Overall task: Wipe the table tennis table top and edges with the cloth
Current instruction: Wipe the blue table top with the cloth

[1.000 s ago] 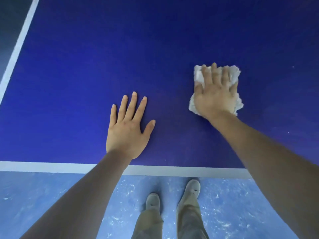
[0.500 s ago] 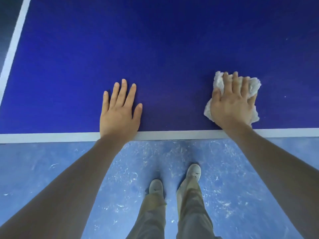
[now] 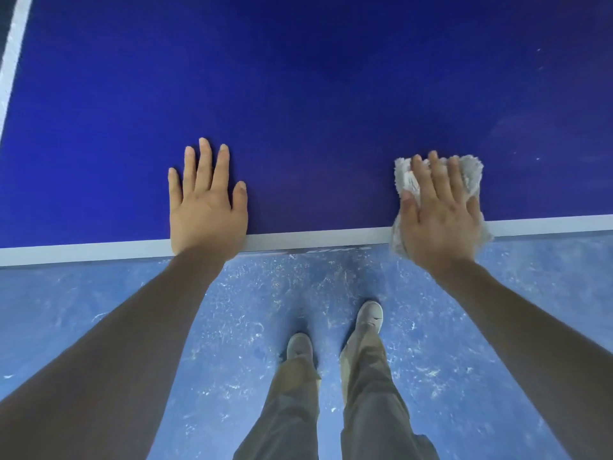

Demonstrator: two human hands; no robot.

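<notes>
Your right hand (image 3: 442,215) lay flat w/ straight fingers, pressing the fluffy white cloth (image 3: 406,180) on the blue table tennis table (image 3: 315,94), right at its white edge line (image 3: 315,234). Your left hand (image 3: 205,202) rested flat & open on the table, holding nothing.

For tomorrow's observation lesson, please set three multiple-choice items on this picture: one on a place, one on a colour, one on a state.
1. Where does the cloth lie?
A. at the table's near edge
B. on the floor
C. at the far left line

2. What colour is the table top?
A. green
B. dark blue
C. red

3. How is the left hand?
A. flat, fingers straight
B. fisted
C. pinching the cloth

Key: 1 A, the cloth overlaps the near white edge line under the right hand; 2 B, the surface is deep blue; 3 A, its palm rests flat on the top.
</notes>
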